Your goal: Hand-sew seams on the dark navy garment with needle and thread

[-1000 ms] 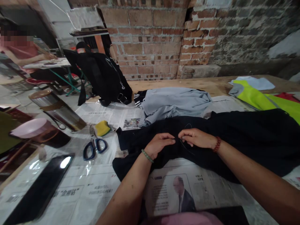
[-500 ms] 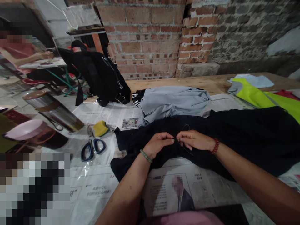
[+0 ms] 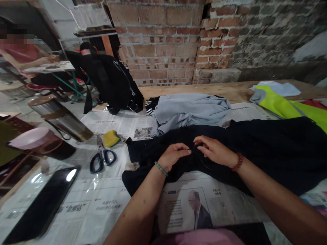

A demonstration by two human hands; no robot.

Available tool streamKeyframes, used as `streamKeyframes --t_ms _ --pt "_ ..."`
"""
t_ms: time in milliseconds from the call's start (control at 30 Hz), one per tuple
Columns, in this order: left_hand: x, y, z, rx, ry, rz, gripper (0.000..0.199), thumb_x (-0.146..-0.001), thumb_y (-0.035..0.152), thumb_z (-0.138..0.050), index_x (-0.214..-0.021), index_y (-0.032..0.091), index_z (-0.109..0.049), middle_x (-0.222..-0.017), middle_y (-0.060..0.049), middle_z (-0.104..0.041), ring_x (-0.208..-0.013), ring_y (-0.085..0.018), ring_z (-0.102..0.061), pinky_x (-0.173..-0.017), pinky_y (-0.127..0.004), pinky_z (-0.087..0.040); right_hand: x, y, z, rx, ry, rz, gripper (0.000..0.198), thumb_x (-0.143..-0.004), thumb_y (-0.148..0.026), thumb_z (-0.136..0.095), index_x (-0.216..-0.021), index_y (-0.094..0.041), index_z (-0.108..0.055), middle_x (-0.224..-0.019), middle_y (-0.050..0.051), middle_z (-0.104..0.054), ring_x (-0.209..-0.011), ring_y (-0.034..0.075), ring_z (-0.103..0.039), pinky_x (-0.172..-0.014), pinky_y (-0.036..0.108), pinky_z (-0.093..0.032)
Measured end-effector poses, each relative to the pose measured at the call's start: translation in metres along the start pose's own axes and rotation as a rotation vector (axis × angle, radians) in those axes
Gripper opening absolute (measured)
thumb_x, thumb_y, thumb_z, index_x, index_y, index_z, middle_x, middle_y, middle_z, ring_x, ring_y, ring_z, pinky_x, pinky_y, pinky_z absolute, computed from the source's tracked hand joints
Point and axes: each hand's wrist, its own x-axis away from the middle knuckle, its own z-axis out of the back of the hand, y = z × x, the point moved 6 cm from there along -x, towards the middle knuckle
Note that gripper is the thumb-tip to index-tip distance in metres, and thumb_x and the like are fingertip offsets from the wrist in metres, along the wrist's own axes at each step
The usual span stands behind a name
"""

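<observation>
My left hand (image 3: 174, 157), with a green bead bracelet, is closed in a pinch above a dark garment (image 3: 265, 153). What sits between its thumb and forefinger is too small to make out. Just to the right, my right hand (image 3: 217, 152), wearing a red bead bracelet, has its fingers curled together at a thin dark thread (image 3: 204, 164). The thread hangs in a curve under those fingers, over the cloth. A small gap separates the two sets of fingertips. The garment lies spread across newspaper, partly hidden by both hands.
Blue-handled scissors (image 3: 102, 159) and a yellow sponge (image 3: 110, 138) lie left of the garment. Further left are a phone (image 3: 42, 204), a pink-lidded cup (image 3: 42, 143) and a steel flask (image 3: 63, 119). Grey clothing (image 3: 191, 109) and a black bag (image 3: 112, 81) lie behind. A person (image 3: 22, 58) sits beyond.
My right hand has drawn slightly up and away from my left, widening the gap between their fingertips. My left hand keeps its pinch. The view has shifted slightly.
</observation>
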Motion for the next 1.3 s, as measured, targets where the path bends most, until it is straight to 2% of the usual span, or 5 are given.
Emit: streamKeyframes --t_ms 167,300,800,1033,1300 --pt "0.001 0.002 0.002 0.036 0.003 0.032 0.017 -0.053 0.026 -0.072 -0.061 0.015 -0.062 -0.057 0.005 -0.055 -0.053 -0.007 -0.045 -0.057 -0.021 -0.031 0.016 -0.017 0.011 0.027 0.243 0.136 0.017 -0.077 -0.015 -0.045 -0.088 -0.022 -0.055 -0.09 0.005 -0.057 -0.086 0.017 -0.056 -0.076 0.033 -0.045" --pt "0.002 0.004 0.003 0.057 0.002 0.027 0.015 -0.051 0.024 -0.073 -0.06 0.015 -0.063 -0.058 0.005 -0.056 -0.056 -0.007 -0.046 -0.059 -0.021 -0.032 0.025 -0.021 0.0 -0.013 0.273 0.141 0.021 -0.074 -0.017 -0.052 -0.094 -0.023 -0.054 -0.097 0.006 -0.056 -0.091 0.019 -0.054 -0.076 0.034 -0.046" --pt "-0.001 0.001 -0.001 0.059 -0.066 -0.01 0.013 -0.055 0.021 -0.071 -0.064 0.014 -0.065 -0.06 0.004 -0.058 -0.059 -0.007 -0.047 -0.064 -0.021 -0.033 0.022 -0.016 -0.014 -0.143 0.378 0.06 0.008 -0.078 -0.023 -0.053 -0.079 -0.023 -0.061 -0.084 0.004 -0.059 -0.081 0.016 -0.055 -0.075 0.031 -0.044" --pt "0.0 0.001 -0.007 0.104 -0.096 -0.015 0.019 -0.052 0.024 -0.073 -0.065 0.013 -0.064 -0.059 0.005 -0.056 -0.056 -0.006 -0.046 -0.062 -0.021 -0.033 0.022 0.005 -0.024 -0.658 0.525 -0.153 0.009 -0.079 -0.027 -0.051 -0.078 -0.02 -0.056 -0.078 0.001 -0.057 -0.074 0.013 -0.051 -0.071 0.027 -0.041" --pt "-0.003 -0.005 -0.002 0.112 -0.093 -0.002 0.02 -0.05 0.023 -0.074 -0.062 0.012 -0.063 -0.057 0.005 -0.055 -0.054 -0.006 -0.045 -0.06 -0.021 -0.032 0.015 -0.009 -0.007 -0.932 0.661 -0.084 0.003 -0.076 -0.023 -0.056 -0.075 -0.02 -0.054 -0.074 -0.001 -0.057 -0.067 0.009 -0.052 -0.066 0.024 -0.041"
